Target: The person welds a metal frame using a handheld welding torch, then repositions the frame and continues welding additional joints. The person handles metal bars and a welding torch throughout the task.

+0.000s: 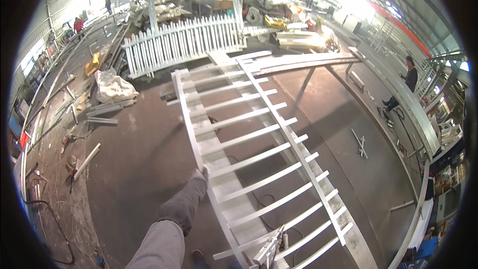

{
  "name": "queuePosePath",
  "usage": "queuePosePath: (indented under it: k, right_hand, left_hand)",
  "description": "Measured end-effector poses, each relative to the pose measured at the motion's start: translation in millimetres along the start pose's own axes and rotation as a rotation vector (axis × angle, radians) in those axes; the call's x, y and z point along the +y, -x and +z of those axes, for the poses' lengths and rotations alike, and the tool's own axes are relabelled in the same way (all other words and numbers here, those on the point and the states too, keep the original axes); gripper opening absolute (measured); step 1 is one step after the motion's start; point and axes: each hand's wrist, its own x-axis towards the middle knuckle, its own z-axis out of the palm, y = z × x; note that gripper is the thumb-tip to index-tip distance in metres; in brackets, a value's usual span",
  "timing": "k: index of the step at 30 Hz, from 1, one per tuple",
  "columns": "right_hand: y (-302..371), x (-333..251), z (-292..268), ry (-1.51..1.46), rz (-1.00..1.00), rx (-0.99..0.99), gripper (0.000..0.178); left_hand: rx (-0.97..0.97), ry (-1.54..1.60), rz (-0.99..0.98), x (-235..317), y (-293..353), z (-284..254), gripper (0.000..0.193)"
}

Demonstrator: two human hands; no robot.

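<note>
A pale metal railing panel [291, 128], two long rails joined by several crossbars, lies in the middle of the head view on flat supporting beams [239, 209]. My left hand [200, 173], at the end of a grey sleeve, is closed on the panel's left rail about midway along. Part of its fingers is hidden by the rail and the blur. At the panel's near end is a silver tool [268, 249] with a pointed tip, lying over the crossbars; its kind is unclear. My right hand does not show.
A finished picket panel [184, 45] leans before a heap of material at the back. Left are a white sack [113, 87], cut metal pieces [103, 120] and cables [64, 239]. A person in dark clothing [409, 77] is at the right; loose bars [359, 143] lie nearer.
</note>
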Motion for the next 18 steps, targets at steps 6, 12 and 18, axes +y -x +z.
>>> queuePosePath:
  k: [6, 12, 18]
  right_hand:
    - [24.7, 7.3, 20.2, 0.355, -0.047, 0.172, 0.056]
    - [15.4, 28.2, 22.2, 0.488, 0.072, 0.187, 0.068]
    - [14.4, -20.1, 42.4, 0.557, -0.064, 0.439, 0.060]
  left_hand:
    - [-0.254, 0.004, 0.196, -156.8, 127.7, -18.6, 0.071]
    - [-0.508, 0.109, -0.298, -428.6, 271.1, -125.7, 0.062]
    - [-0.178, 0.263, -0.738, -603.4, 396.5, -245.6, 0.041]
